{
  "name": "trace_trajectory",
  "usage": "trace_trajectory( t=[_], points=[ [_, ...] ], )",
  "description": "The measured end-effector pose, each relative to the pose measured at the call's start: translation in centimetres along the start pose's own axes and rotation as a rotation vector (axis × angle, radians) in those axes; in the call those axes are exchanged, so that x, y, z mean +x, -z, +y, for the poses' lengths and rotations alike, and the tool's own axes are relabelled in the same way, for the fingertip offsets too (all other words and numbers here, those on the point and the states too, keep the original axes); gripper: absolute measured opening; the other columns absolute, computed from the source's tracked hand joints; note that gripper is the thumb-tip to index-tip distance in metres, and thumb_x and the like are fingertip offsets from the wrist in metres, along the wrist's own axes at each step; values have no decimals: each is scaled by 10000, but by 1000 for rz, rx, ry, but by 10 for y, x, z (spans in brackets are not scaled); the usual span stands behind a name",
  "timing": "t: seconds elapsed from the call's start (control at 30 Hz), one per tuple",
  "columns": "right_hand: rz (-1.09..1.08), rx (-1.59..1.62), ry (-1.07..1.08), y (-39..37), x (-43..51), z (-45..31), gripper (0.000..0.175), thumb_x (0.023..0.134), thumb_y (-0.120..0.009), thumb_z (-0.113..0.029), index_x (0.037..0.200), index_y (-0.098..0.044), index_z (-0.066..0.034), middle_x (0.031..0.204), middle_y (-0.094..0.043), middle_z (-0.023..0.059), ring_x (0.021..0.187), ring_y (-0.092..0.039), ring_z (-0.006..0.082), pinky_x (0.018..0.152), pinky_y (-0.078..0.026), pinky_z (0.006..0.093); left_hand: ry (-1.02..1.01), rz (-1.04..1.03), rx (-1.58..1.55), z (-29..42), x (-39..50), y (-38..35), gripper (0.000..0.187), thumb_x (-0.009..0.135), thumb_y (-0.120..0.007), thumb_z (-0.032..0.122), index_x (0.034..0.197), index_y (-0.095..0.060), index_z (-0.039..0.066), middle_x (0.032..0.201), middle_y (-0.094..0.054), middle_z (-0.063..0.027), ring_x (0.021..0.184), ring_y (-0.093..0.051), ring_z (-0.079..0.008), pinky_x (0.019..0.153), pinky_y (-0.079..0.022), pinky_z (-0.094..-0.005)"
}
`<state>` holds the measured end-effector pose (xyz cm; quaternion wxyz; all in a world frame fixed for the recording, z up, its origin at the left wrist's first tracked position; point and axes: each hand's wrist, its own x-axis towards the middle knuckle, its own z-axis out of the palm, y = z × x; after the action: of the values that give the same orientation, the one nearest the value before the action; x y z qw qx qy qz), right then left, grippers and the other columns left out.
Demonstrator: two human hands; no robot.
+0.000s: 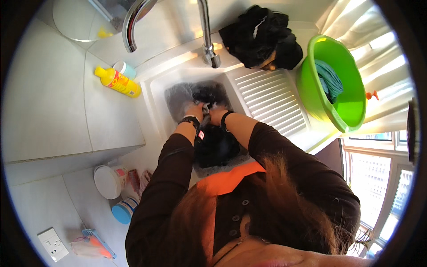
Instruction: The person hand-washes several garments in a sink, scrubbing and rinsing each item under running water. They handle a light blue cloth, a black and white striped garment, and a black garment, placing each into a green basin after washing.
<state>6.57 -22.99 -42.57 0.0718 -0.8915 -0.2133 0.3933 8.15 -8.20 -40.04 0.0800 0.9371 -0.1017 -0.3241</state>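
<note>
Both my hands are low in a white laundry sink (156, 100) with murky grey water (177, 96). My left hand (194, 111) and my right hand (217, 114) close on a bunched, wet, light-grey part of cloth (206, 108) between them. Dark wet fabric (217, 143) spreads through the water below my wrists, and more of it shows just beyond my fingers. Whether the light part and the dark fabric are one garment cannot be seen. Some fingertips are hidden by cloth and suds.
Chrome faucets (208, 53) rise behind the sink. Right of it are a ribbed washboard (273, 100), a pile of black clothes (263, 36) and a green basin (350, 96) holding teal cloth (328, 80). A yellow bottle (120, 83) and lidded tubs (107, 183) stand left.
</note>
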Motion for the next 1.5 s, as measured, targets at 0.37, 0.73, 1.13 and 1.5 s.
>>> trace_trajectory(
  t=[0.37,0.73,1.13,1.5],
  points=[
    [499,512,229,89,-135,-8,671,750,-793,-275,1221,-410,11,1045,-617,215,914,-626,377,775,-494,429,-205,294,-604,28,-150,118,526,698,-731,61,1198,-575,9,1133,-641,-132,1026,-606,-225,900,-475,-325],
    [716,416,401,76,-246,11,1253,683,-827,-491,1486,-44,66,1543,-120,290,1448,-158,356,1164,-204,364,-438,876,-754,125,-324,279,365,709,-697,32,1068,-630,20,958,-647,-33,841,-604,-133,748,-491,-280],
    [1135,796,-78,111,-240,-121,1341,595,-860,-486,1504,6,-16,1536,-52,309,1405,-156,486,1101,-290,541,-804,1062,-1204,167,-412,329,253,763,-643,-21,1004,-585,25,857,-615,-62,711,-628,-189,596,-526,-316],
    [791,1841,170,167,-252,-88,348,976,-411,-201,1234,-569,-31,1136,-650,111,977,-636,234,811,-493,341,-418,1340,-1592,19,-375,170,388,745,-687,-27,1089,-516,30,997,-568,-68,866,-605,-185,722,-551,-341]
  ],
)
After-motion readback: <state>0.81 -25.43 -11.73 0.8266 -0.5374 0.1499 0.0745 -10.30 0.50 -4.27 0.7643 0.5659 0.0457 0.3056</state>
